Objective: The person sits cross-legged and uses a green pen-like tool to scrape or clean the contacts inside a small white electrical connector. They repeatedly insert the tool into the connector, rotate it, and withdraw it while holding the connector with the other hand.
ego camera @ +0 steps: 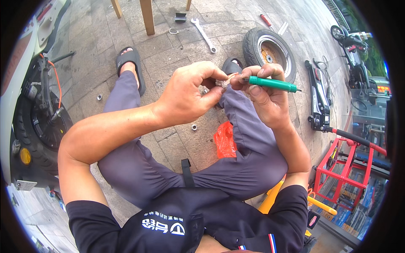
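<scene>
Between the thumb and fingers of my left hand [193, 91] is a small whitish connector [221, 83]. My right hand [269, 95] grips a green pen-like tool [272, 84] with a thin metal shaft pointing left at the connector; whether its tip touches is hard to tell. Both hands are raised above my right shin, close together. Beyond them on the paving lie a combination wrench [204, 36] and a wheel with a tyre [269, 53]. A red plastic bag [225, 140] lies beside my right leg.
A scooter's rear wheel [44, 126] stands at the left. Small metal nuts or sockets [194, 127] lie on the paving. To the right are a floor jack [318, 98] and a red metal frame [345, 170]. Wooden legs [147, 19] and a red-handled screwdriver [265, 20] are farther forward.
</scene>
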A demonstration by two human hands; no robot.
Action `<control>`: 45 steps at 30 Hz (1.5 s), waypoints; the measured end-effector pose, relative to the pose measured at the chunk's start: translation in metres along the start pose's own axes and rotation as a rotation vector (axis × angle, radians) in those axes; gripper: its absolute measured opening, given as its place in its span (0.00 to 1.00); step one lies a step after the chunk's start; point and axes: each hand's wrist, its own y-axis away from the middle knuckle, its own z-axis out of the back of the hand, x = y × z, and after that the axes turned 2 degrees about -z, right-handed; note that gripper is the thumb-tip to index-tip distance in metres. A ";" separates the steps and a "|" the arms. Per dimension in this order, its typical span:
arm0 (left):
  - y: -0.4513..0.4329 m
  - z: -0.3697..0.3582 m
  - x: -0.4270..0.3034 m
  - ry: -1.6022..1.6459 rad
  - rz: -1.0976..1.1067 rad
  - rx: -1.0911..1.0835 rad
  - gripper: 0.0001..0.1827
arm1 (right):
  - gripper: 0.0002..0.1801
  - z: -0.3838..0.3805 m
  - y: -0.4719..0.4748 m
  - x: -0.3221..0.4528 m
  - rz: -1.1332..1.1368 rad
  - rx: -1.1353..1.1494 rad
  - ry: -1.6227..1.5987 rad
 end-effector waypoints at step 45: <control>0.000 -0.004 -0.007 0.080 0.050 0.020 0.13 | 0.16 -0.006 -0.001 0.015 0.071 0.020 0.214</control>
